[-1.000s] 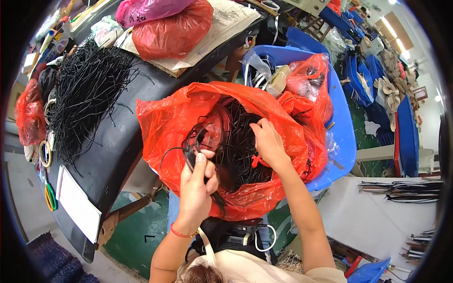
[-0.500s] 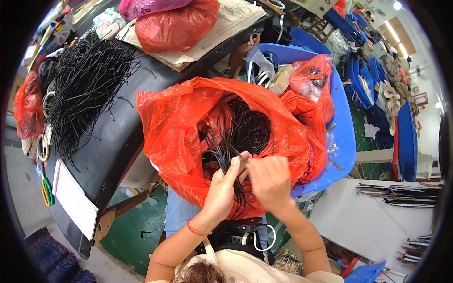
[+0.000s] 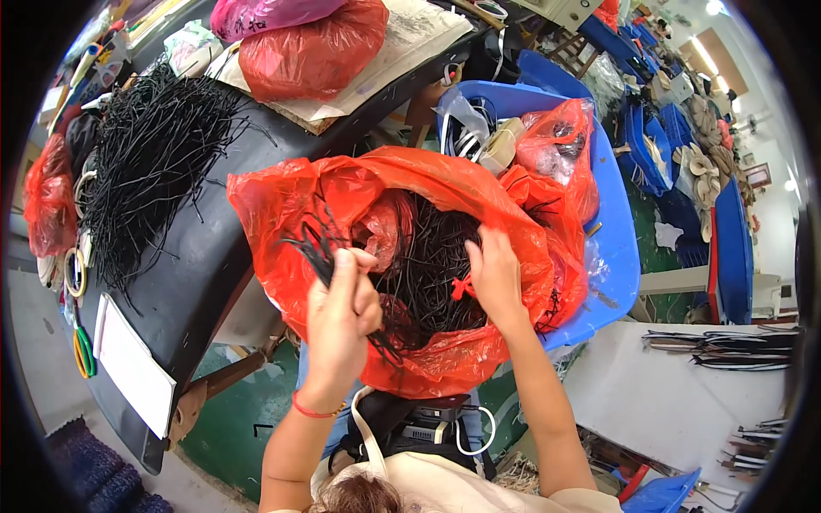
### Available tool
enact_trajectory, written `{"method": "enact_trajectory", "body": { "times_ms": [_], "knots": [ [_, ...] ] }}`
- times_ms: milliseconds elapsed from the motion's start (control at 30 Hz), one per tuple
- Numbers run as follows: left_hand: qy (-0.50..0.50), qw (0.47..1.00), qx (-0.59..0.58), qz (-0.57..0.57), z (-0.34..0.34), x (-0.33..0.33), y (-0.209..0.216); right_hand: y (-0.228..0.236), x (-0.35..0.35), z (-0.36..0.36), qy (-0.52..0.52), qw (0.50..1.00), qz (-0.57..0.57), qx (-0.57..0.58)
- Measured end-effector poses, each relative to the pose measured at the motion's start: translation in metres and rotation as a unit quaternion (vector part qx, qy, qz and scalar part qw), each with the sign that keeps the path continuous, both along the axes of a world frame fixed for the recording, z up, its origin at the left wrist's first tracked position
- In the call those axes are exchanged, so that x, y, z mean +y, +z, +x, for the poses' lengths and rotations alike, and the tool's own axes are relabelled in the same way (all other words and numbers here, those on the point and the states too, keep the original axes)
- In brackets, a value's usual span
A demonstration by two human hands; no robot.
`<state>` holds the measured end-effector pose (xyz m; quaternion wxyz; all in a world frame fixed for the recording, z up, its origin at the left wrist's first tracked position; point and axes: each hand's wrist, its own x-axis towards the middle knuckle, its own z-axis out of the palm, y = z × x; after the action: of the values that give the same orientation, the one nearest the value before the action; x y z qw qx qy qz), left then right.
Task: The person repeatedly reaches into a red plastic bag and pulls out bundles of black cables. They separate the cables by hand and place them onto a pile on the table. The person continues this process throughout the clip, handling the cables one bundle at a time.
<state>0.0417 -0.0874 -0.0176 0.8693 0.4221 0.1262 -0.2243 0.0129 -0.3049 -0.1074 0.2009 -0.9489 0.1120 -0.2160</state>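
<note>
In the middle sits a large red plastic bag [image 3: 282,201] with its mouth wide, holding a tangled heap of thin black cords [image 3: 432,295]. My left hand [image 3: 342,299] is closed round a bundle of black cords [image 3: 318,248] above the bag's left side; loose ends stick out above and below the fist. At the right inside of the bag is my right hand [image 3: 498,278], its thumb and fingers apart over the heap, fingertips partly hidden. A small red strip [image 3: 463,287] lies against the cords beside that hand.
A blue bin [image 3: 620,256] behind the bag holds another red bag [image 3: 560,141]. On the dark table at left are a big pile of black cords [image 3: 158,162], a white pad [image 3: 132,368] and green-and-orange-handled scissors [image 3: 84,350]. More black strips [image 3: 727,350] lie on the right-hand surface.
The hands have parted: my left hand has moved left and up with the cord bundle, while my right has come off the bundle to the bag's right side. The red strip now shows on the heap.
</note>
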Motion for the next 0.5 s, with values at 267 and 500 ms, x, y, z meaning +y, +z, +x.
{"method": "enact_trajectory", "body": {
  "times_ms": [267,500],
  "knots": [
    [-0.055,0.998,-0.006,0.022,-0.013,-0.007,-0.019,-0.01,-0.019,0.013,-0.039,0.998,0.025,0.044],
    [-0.071,0.997,-0.028,0.02,-0.018,-0.02,-0.016,0.008,-0.016,0.012,0.072,0.996,0.031,0.042]
  ]
}}
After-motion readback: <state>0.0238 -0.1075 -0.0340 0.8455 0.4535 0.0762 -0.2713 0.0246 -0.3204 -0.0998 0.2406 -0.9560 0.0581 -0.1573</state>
